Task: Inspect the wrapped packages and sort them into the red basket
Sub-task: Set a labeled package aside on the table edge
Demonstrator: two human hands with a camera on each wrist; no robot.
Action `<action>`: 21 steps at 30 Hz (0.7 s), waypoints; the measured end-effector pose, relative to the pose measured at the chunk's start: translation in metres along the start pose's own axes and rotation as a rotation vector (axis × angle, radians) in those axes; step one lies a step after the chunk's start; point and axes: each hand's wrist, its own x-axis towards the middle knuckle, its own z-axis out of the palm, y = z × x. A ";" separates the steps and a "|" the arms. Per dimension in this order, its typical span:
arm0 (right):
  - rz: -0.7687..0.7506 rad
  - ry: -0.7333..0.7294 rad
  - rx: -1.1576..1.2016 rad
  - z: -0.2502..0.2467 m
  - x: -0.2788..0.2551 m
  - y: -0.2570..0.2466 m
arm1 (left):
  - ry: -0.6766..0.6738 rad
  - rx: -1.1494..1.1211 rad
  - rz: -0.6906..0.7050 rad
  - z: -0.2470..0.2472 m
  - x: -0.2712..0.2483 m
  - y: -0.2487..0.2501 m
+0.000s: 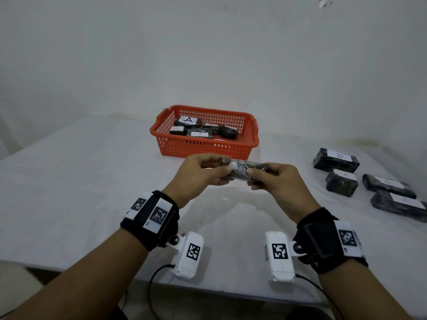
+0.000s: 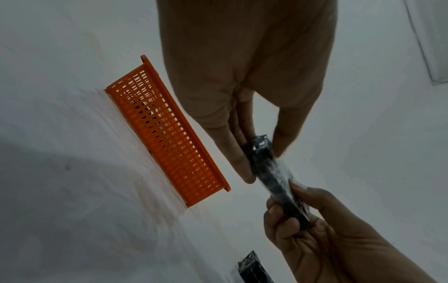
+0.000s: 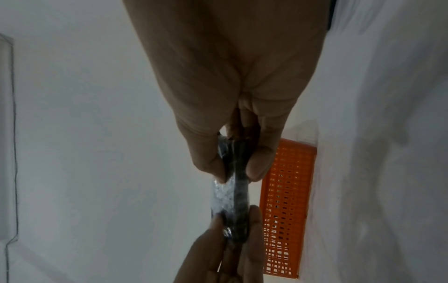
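The wrapped package (image 1: 240, 170) is dark, elongated, and covered in glossy clear film. It is held above the table (image 1: 69, 176), in front of the red basket (image 1: 203, 147). The left hand (image 1: 198, 175) and right hand (image 1: 277, 183) each pinch one end. Only the head view shows four packages (image 1: 336, 160) lying to the right.
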 end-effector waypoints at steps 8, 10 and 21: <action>0.029 -0.036 0.039 0.002 -0.002 0.002 | 0.052 0.031 -0.011 -0.001 0.002 0.000; 0.020 -0.011 0.025 0.001 -0.002 0.003 | 0.022 0.011 -0.019 0.000 0.000 0.000; 0.025 0.010 0.017 0.002 -0.001 0.000 | 0.020 -0.002 -0.038 0.001 -0.001 0.000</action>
